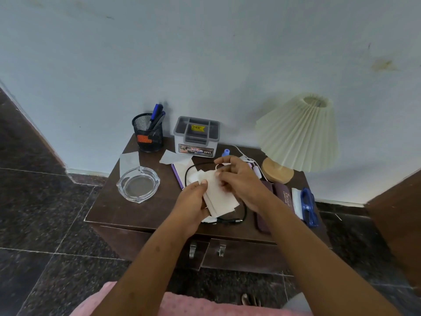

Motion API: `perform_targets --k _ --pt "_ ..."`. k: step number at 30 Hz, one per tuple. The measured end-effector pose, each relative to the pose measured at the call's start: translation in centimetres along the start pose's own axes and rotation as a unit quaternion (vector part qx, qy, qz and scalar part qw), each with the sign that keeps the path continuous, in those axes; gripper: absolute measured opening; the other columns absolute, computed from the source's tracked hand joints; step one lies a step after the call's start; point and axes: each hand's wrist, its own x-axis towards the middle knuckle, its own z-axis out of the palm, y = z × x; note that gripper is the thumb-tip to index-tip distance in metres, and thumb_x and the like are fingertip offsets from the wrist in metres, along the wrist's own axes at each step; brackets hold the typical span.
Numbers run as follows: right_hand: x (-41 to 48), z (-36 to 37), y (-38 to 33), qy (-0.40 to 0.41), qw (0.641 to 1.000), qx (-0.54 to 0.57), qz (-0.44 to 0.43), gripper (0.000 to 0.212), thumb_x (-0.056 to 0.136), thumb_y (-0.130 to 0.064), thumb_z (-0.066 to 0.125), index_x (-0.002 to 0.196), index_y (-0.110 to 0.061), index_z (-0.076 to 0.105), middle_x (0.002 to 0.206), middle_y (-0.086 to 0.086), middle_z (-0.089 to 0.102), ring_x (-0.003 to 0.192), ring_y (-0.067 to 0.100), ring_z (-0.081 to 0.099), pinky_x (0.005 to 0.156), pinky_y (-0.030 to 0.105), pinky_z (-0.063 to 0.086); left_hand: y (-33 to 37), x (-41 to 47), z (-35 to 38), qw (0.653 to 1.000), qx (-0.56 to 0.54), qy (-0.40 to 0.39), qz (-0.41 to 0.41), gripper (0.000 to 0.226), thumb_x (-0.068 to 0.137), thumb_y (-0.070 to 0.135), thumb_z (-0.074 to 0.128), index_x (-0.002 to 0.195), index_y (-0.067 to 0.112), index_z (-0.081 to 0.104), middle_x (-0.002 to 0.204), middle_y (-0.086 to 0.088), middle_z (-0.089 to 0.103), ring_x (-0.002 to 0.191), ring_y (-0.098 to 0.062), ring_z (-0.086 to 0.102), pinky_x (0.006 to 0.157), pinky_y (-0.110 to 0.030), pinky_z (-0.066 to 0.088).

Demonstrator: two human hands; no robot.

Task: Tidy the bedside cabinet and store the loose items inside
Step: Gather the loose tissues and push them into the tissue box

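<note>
Pink cloth (118, 302) at bottom edge of view; both forearms reach over the dark brown wooden bedside cabinet (109, 210).

Folded white paper tissue (222, 198) is held above the top's front-centre. Left hand (193, 201) grips its lower edge, thumb on top. Right hand (241, 181) pinches the upper corner.

Black looped cable (245, 209) lies beneath. Clear glass ashtray (138, 184) near left edge; blue-framed glasses (308, 206) at right edge. Cabinet doors (241, 254) appear closed.

Judged step: gathering loose tissues, early; top is cluttered. Next move calls for one free hand to pull a metal handle (221, 250).
</note>
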Motion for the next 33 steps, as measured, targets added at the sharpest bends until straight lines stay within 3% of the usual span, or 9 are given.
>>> perform_targets --k 4,8,11,14,18,21,24,27,33 --pt "0.3 -1.7 0.3 0.113 0.992 -0.060 -0.005 0.016 0.092 -0.014 0.056 0.105 -0.021 0.062 0.086 -0.004 0.059 0.080 0.007 0.054 0.067 0.016 0.042 0.5 -0.4 0.5 0.999 -0.040 0.019 -0.030 0.026 0.097 0.018 0.048 0.121 0.009 0.051 0.119 -0.011 0.060 0.107 -0.028 0.058 0.076 -0.044 0.052" --pt "-0.2 -1.7 0.9 0.024 0.994 -0.010 0.104 0.018 0.098 -0.031 0.048 0.108 -0.023 0.059 0.103 -0.003 0.057 0.095 0.004 0.056 0.089 0.026 0.048 0.5 -0.4 0.5 0.998 -0.052 0.025 -0.034 0.031 0.097 0.020 0.048 0.126 0.010 0.049 0.122 -0.012 0.059 0.105 -0.027 0.059 0.069 -0.042 0.053" --pt "-0.3 -0.7 1.1 -0.016 0.994 -0.023 0.109 0.030 0.098 -0.039 0.044 0.116 -0.020 0.057 0.119 -0.008 0.057 0.116 0.010 0.052 0.108 0.032 0.036 0.3 -0.4 0.5 0.999 -0.038 0.020 -0.023 0.031 0.097 0.024 0.048 0.126 0.011 0.050 0.120 -0.011 0.061 0.100 -0.025 0.061 0.068 -0.039 0.055" --pt "-0.2 0.6 1.2 -0.064 0.990 -0.034 0.119 0.045 0.096 -0.050 0.039 0.135 -0.029 0.047 0.141 -0.009 0.046 0.127 0.013 0.043 0.109 0.034 0.033 0.1 -0.4 0.4 1.000 -0.014 0.004 -0.018 0.034 0.097 0.028 0.048 0.126 0.012 0.052 0.118 -0.011 0.062 0.104 -0.027 0.062 0.075 -0.044 0.056" --pt "0.4 1.3 1.6 -0.112 0.982 0.022 0.149 0.058 0.090 -0.063 0.038 0.135 -0.028 0.048 0.140 -0.003 0.050 0.128 0.019 0.047 0.110 0.047 0.035 0.2 -0.2 -0.1 1.000 0.018 0.009 0.000 0.039 0.097 0.025 0.047 0.134 0.011 0.048 0.125 -0.014 0.061 0.112 -0.031 0.059 0.093 -0.050 0.050" --pt "1.4 0.7 2.0 -0.058 0.990 0.028 0.126 0.052 0.094 -0.057 0.036 0.132 -0.024 0.048 0.133 -0.004 0.053 0.123 0.016 0.049 0.106 0.042 0.038 1.1 0.1 -0.7 0.999 0.017 0.037 0.010 0.035 0.099 0.019 0.045 0.132 0.009 0.049 0.124 -0.013 0.060 0.112 -0.030 0.057 0.096 -0.050 0.047" --pt "2.0 0.0 3.4 0.000 0.984 -0.164 0.070 0.034 0.098 -0.032 0.042 0.126 -0.017 0.053 0.114 -0.001 0.058 0.109 0.016 0.053 0.090 0.029 0.040 2.5 0.4 -1.7 0.997 -0.001 0.071 0.030 0.019 0.099 0.015 0.043 0.114 0.007 0.052 0.118 -0.012 0.060 0.099 -0.026 0.059 0.093 -0.050 0.048" --pt "2.5 0.0 5.4 -0.028 0.914 -0.405 -0.007 0.041 0.092 -0.011 0.050 0.133 -0.019 0.052 0.128 0.006 0.054 0.121 0.022 0.049 0.097 0.030 0.037 3.6 0.6 -2.7 0.993 -0.027 0.101 0.047 0.019 0.099 0.014 0.042 0.117 0.013 0.049 0.112 -0.008 0.058 0.098 -0.025 0.056 0.083 -0.049 0.048" --pt "3.2 2.0 6.1 -0.131 0.837 -0.528 -0.049 0.036 0.093 -0.025 0.054 0.128 -0.034 0.055 0.148 0.003 0.037 0.135 0.029 0.034 0.109 0.046 0.033 4.3 0.9 -3.9 0.986 -0.046 0.144 0.064 0.030 0.100 0.014 0.040 0.129 0.013 0.046 0.114 -0.006 0.056 0.098 -0.025 0.055 0.080 -0.046 0.047"
